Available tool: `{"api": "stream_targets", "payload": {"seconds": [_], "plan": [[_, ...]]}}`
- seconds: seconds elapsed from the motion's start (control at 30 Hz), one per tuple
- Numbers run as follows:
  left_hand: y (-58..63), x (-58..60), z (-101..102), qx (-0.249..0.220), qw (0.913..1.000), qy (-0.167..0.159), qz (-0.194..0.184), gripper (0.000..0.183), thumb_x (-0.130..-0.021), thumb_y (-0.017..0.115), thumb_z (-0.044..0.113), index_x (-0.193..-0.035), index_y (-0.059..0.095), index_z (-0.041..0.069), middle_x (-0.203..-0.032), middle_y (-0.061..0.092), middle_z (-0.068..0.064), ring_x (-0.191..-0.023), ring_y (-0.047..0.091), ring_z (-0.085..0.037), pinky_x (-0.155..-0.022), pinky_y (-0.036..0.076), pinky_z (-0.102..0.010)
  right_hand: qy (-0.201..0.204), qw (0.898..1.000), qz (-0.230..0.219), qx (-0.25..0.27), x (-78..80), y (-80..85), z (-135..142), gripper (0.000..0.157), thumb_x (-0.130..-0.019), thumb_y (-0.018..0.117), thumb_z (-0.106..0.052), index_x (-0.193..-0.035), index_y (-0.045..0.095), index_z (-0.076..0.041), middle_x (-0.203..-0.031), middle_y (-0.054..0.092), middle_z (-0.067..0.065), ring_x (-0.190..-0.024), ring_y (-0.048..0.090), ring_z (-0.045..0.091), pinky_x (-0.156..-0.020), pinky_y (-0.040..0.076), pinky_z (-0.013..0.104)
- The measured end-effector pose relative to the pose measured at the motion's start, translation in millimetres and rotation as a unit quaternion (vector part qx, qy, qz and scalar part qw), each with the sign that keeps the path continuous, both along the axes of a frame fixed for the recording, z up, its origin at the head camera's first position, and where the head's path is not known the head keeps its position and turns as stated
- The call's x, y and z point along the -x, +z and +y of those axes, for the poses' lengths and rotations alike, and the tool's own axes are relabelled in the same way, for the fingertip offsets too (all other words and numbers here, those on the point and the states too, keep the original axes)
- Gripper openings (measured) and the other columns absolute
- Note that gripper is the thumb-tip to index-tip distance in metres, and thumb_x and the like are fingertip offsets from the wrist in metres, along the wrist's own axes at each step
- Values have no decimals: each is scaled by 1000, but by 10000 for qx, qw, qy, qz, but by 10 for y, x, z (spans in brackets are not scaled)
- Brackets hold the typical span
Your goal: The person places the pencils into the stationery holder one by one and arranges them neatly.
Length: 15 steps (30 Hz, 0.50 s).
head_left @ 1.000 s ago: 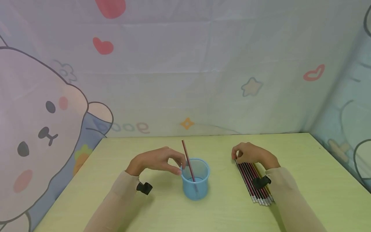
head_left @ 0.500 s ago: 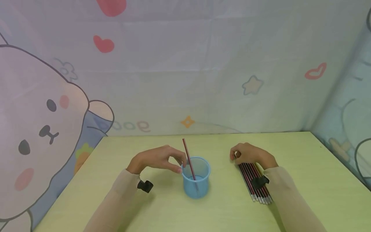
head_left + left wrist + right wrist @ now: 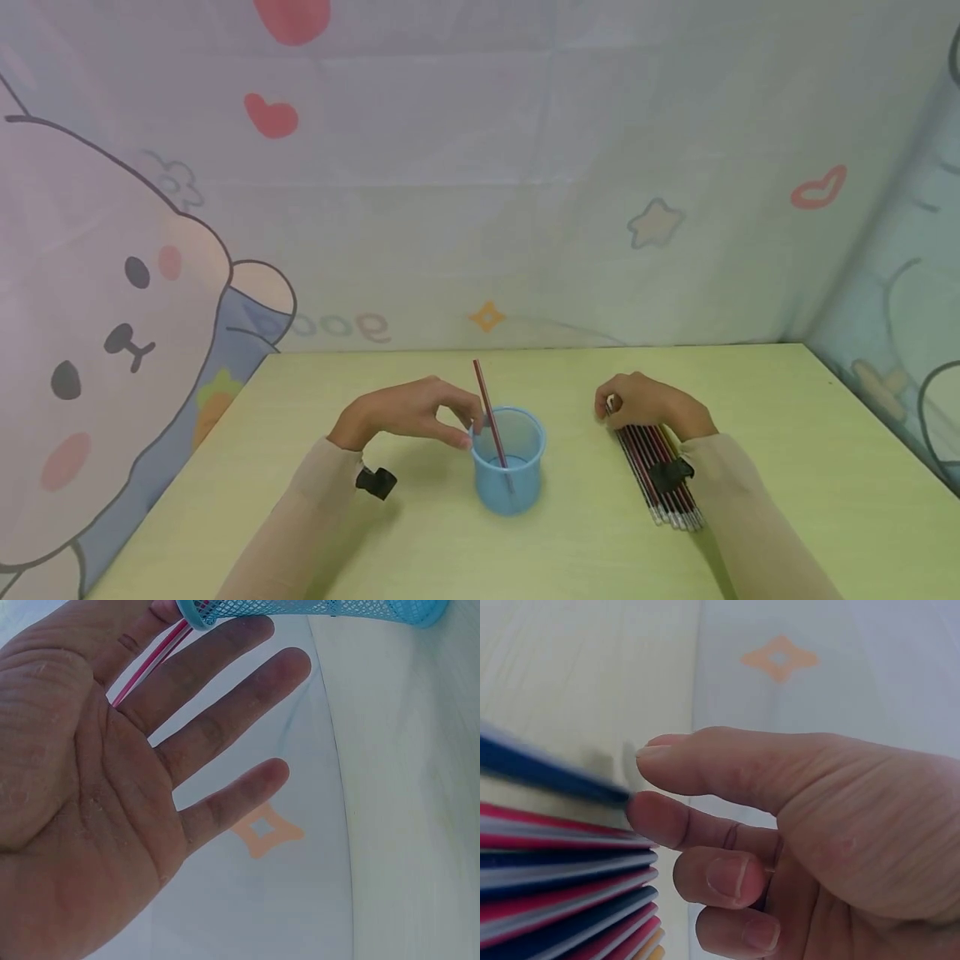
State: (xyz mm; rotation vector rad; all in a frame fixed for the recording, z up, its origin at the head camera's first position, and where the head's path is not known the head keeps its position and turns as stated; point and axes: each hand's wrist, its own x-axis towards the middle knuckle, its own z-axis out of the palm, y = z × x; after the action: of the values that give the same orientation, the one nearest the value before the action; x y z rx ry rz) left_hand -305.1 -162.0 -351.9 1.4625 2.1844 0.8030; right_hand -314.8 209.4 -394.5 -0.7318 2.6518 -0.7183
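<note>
A blue mesh pencil cup [image 3: 507, 492] stands upright on the table, one red-striped pencil [image 3: 489, 412] leaning inside it. My left hand [image 3: 412, 408] holds the cup's left rim with thumb and index finger, while its other fingers extend beside the cup in the left wrist view. To the right, several striped pencils [image 3: 673, 508] lie side by side, eraser ends towards me. Over their far ends is my right hand [image 3: 643, 398], fingers curled. It pinches the tip of a dark blue pencil [image 3: 551, 774], which sits apart from the row in the right wrist view.
The pale yellow table [image 3: 570, 550] ends at a printed cloth backdrop [image 3: 450, 167] with a bear drawing [image 3: 82, 333] at left. Each wrist wears a small black camera mount. The table's right side meets another cloth panel.
The right hand has shifted slightly left at the pencil tips during the last second. The left hand and the cup keep their places; the head view has moved a little.
</note>
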Motion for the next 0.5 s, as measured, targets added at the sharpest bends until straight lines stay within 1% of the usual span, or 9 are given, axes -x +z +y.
{"api": "stream_targets", "payload": {"seconds": [0.07,0.2,0.33,0.4,0.5], "plan": [[-7,5,-5,-13,10000,-8,5,17,-94,72,27,-104,67,13,-108,71,-6,-109,65,-12,-98,53,-34,25,10000,-21,-2,-4,-15,-20,11,-88,69,-1,-94,69,-10,-83,62,2,-68,51,14,-66,46,31],[-14,6,-9,-3,10000,11,-11,20,-94,73,26,-104,68,10,-105,70,-1,-108,66,-11,-98,53,-35,-7,9999,-161,-38,-23,-44,-77,13,-88,68,0,-93,68,-11,-83,64,2,-67,53,14,-65,47,30],[-14,7,-9,18,10000,35,-39,20,-94,73,26,-104,68,10,-106,71,-3,-108,65,-11,-98,52,-30,-48,9999,-142,1,-47,-57,-140,14,-87,66,3,-91,67,-10,-75,58,1,-60,45,12,-61,41,28],[-20,12,-11,23,10000,40,-30,21,-94,72,27,-104,68,10,-106,71,-4,-108,65,-11,-98,52,-30,-51,10000,-65,19,-63,-68,-180,14,-86,66,4,-90,66,-9,-75,55,1,-59,40,12,-60,39,28],[-24,18,-11,53,10000,68,-17,20,-94,72,27,-104,68,11,-106,71,-2,-108,65,-10,-98,52,-30,-73,9999,73,-65,-86,-83,-248,13,-85,67,3,-87,64,-9,-80,52,1,-61,38,13,-59,36,27]]}}
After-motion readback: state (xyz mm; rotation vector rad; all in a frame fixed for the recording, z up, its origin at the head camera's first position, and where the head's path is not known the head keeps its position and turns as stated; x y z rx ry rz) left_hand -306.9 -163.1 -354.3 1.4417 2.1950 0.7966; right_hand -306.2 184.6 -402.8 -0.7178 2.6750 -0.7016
